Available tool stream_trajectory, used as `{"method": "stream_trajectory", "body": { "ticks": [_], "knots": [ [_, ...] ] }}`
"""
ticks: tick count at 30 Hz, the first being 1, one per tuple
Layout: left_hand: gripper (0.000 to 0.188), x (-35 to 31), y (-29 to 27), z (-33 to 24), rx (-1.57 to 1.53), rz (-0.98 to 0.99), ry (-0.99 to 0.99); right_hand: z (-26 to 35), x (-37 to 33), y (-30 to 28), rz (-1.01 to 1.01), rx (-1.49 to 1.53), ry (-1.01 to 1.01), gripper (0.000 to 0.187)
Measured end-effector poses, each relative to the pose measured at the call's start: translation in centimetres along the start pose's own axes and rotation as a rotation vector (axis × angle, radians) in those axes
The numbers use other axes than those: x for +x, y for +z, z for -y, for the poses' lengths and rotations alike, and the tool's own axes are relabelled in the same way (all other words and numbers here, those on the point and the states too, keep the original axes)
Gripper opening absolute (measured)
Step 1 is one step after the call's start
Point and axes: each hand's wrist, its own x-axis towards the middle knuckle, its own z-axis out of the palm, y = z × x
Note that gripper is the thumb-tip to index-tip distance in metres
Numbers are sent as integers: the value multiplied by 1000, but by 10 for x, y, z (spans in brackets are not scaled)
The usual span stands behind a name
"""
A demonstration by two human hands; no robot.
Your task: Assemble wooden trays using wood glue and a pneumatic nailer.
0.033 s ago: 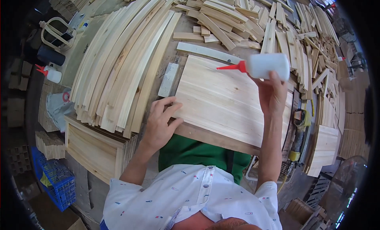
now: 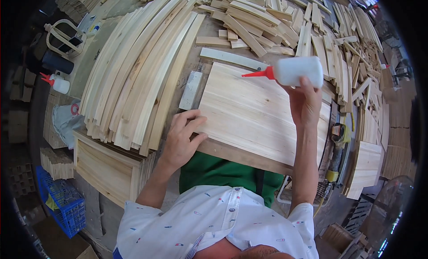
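Observation:
A pale wooden panel (image 2: pixel 249 110) lies flat on the workbench in front of me. My right hand (image 2: pixel 305 96) grips a white glue bottle (image 2: pixel 298 72) with a red pointed nozzle, held sideways above the panel's far right part. The nozzle points left, apart from the wood. At the panel's left edge rests my left hand (image 2: pixel 182 136), its fingers spread and the tips touching the near left corner. Nothing shows in that hand. Beyond the panel lies a grey straight strip (image 2: pixel 232 58), and a shorter grey block (image 2: pixel 191 90) sits along its left side.
Long wooden strips (image 2: pixel 138 76) are stacked at the left. Short offcuts (image 2: pixel 254 23) heap up at the back. A yellow-and-dark power tool (image 2: pixel 339 134) lies to the right. Another red-tipped bottle (image 2: pixel 59 84) and a blue crate (image 2: pixel 62 201) are far left.
My right hand has shifted the glue bottle very slightly left and toward me. The left hand stays at the panel's corner.

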Motion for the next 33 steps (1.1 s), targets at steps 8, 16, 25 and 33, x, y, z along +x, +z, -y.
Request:
{"method": "stream_trajectory", "body": {
  "ticks": [8,16,25,33],
  "knots": [
    [37,3,3,17,-96,7,42,-34,36,36,42,-112,36,68],
    [38,3,2,19,-97,-5,57,-47,45,53,15,-195,16,68],
    [39,3,2,21,-98,-9,64,-55,47,62,18,-193,-6,63],
    [39,4,3,20,-99,-13,73,-59,48,61,28,-241,-44,60]
  ]
}}
